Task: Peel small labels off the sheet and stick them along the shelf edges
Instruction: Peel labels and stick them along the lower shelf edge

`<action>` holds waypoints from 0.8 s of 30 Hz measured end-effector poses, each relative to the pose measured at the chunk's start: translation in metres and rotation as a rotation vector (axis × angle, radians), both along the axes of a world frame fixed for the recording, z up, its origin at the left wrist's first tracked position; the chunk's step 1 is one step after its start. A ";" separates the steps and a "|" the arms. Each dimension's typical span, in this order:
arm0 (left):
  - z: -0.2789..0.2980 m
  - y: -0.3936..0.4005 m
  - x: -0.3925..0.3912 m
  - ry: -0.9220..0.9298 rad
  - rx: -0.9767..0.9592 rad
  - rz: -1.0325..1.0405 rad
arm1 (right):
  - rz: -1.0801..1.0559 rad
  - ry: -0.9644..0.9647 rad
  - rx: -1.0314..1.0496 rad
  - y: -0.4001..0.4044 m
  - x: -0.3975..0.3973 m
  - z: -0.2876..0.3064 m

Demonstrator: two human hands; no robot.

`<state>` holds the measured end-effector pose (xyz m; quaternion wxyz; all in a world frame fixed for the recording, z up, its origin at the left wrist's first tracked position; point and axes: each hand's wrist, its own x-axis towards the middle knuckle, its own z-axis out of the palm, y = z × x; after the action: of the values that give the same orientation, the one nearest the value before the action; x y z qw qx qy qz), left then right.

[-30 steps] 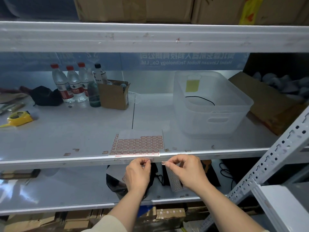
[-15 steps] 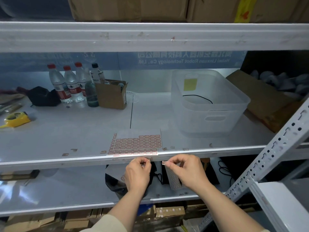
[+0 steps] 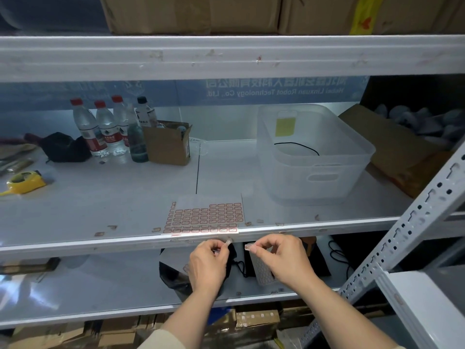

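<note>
The big white shelf [image 3: 100, 197] fills most of the view, and its near edge [image 3: 75, 248] runs from left to right just above both hands. On the shelf, far to the right, sits a clear plastic bin [image 3: 314, 157]. Far to the left stand some water bottles [image 3: 100, 127] next to a small cardboard box [image 3: 167, 143], and a yellow tape measure [image 3: 24, 182] lies near the left side.

The label sheet [image 3: 205, 217] lies flat on the shelf, right at the near edge, in the middle. Many of its red-framed labels are there, but the far left corner of the sheet is bare. A few loose bits lie along the edge on both sides of it.

Compared with a second ago, very little has changed. The hands are in almost the same spot, just under the shelf edge, and the sheet has not moved.

The left hand [image 3: 207, 265] is closed in a pinch on something small and pale; it is too small to tell what. The right hand [image 3: 281, 260] pinches one small label [image 3: 250, 247] by its end and also holds a second strip of labels [image 3: 263, 270] under its fingers.

The label is peeled but not stuck yet. I think the next step is to press it onto the shelf edge just above. It could curl or stick to a finger first.
</note>
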<state>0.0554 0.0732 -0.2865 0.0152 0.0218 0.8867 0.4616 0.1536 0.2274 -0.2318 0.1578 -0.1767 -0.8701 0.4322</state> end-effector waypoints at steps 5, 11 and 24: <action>-0.002 -0.012 0.002 -0.034 0.120 -0.111 | -0.003 -0.025 0.009 -0.001 0.002 0.000; 0.019 -0.024 0.004 -0.031 0.205 -0.292 | -0.003 -0.062 0.014 -0.004 -0.004 0.007; 0.052 -0.025 0.002 0.249 0.061 -0.556 | -0.001 -0.038 0.204 -0.016 -0.009 0.020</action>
<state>0.0578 0.0487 -0.2346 0.0314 0.3204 0.8275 0.4600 0.1449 0.2114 -0.2119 0.1589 -0.1682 -0.9123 0.3379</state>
